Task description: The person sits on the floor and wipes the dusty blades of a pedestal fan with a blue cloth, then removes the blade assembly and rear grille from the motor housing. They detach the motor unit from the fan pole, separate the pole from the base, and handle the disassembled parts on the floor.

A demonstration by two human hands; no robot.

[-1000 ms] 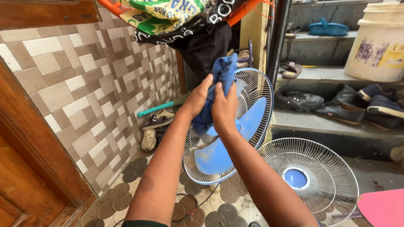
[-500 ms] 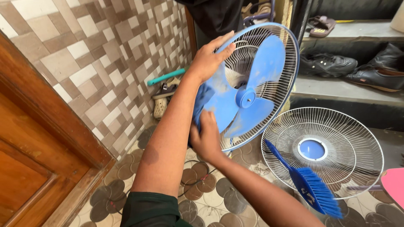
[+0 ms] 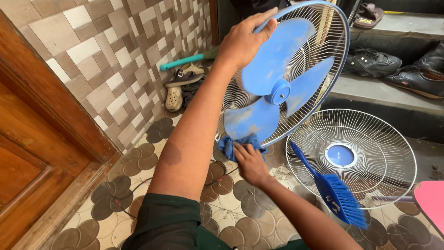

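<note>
Presently: left hand (image 3: 243, 41), fingers curled over the top rim of the fan guard (image 3: 340, 51), steadying it upright. Right hand (image 3: 249, 162), fingers closed on a blue cloth (image 3: 229, 146), pressed against the lowest blue fan blade (image 3: 247, 122). Detached front grille (image 3: 370, 139) and blue brush (image 3: 340, 196) lie on the patterned floor (image 3: 134, 162) beside.
</note>
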